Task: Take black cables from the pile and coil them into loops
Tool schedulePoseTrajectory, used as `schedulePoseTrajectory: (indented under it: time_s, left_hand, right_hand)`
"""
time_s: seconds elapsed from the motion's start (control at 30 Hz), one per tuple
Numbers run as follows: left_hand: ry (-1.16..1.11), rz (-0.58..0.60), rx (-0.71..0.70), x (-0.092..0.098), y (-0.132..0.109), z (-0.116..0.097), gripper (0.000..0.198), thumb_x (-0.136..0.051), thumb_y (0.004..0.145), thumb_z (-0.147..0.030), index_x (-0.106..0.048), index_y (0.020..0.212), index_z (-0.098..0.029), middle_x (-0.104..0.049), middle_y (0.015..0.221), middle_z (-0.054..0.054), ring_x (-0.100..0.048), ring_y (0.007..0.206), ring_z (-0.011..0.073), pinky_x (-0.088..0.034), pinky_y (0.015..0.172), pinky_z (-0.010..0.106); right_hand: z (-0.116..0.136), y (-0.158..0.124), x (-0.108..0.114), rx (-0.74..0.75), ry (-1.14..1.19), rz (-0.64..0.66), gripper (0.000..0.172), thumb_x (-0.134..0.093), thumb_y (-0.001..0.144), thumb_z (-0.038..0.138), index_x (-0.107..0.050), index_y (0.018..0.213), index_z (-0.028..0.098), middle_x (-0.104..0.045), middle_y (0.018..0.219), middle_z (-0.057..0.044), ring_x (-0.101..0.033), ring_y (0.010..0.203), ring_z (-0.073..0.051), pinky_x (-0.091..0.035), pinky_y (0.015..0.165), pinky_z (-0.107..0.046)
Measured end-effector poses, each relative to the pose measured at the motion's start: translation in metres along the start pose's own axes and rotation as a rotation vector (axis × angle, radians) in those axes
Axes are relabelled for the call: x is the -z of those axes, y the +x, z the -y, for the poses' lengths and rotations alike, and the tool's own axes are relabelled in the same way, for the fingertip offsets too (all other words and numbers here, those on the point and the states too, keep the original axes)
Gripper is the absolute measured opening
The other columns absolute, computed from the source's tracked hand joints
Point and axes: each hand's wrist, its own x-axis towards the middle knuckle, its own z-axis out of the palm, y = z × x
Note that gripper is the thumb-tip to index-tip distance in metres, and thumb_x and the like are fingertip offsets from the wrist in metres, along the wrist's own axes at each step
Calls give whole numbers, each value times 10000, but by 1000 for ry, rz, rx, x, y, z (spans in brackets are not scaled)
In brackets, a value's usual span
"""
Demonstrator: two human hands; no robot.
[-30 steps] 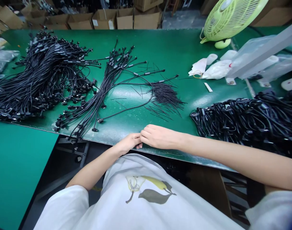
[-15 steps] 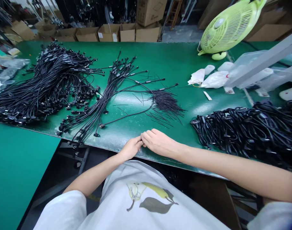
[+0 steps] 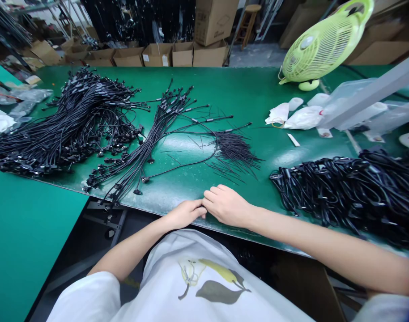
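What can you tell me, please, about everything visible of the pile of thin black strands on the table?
The pile of thin black strands lies on the green table, beyond the right hand and apart from it. The strands look short, fine and mostly straight; their material is unclear. Most lie close together, fanning toward the near right, with a few scattered. A looped black cable curves along the pile's left side, and another cable runs by its far edge.

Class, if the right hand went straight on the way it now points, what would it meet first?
Most likely the left hand: the right hand points toward it, and their fingers appear to meet, though exact contact is hard to judge.
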Motion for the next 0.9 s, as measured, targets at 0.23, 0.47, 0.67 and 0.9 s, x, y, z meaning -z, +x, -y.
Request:
schedulePoseTrajectory:
  time_s: [0.23,0.47,0.67,0.9]
  left_hand:
    - [207,7,143,-15,10,13,263,-397,847,-187,-600,682,-162,-659,723,45,-613,750,187,-458,774,289]
    - [262,-11,185,-17,16,10,235,-439,812,-167,-630,676,-164,-698,791,92,-649,823,234,-458,813,323]
    - [133,-58,206,-14,21,7,189,-456,774,-152,-501,592,-180,-628,732,78,-604,843,238,-431,839,347]
    - [-309,48,134,13,10,-12,118,-365,806,-233,-428,717,-189,-439,673,-21,-425,621,106,-400,627,244]
  right_hand:
    - [10,-7,-2,181,-68,98,199,-422,947,122,-552,801,160,-505,766,-42,-388,693,-182,-207,641,-333]
    - [23,-2,-2,91,-228,273,159,-471,894,94,-571,780,142,-480,715,-49,-433,662,-188,-184,573,-345]
    - [10,3,-6,134,-197,247,188,-453,905,89,-530,746,155,-466,687,-36,-413,630,-176,-162,569,-346]
    - [-6,8,8,146,-191,-29,265,-380,961,131,-504,730,169,-441,674,-22,-329,611,-170,-154,598,-348]
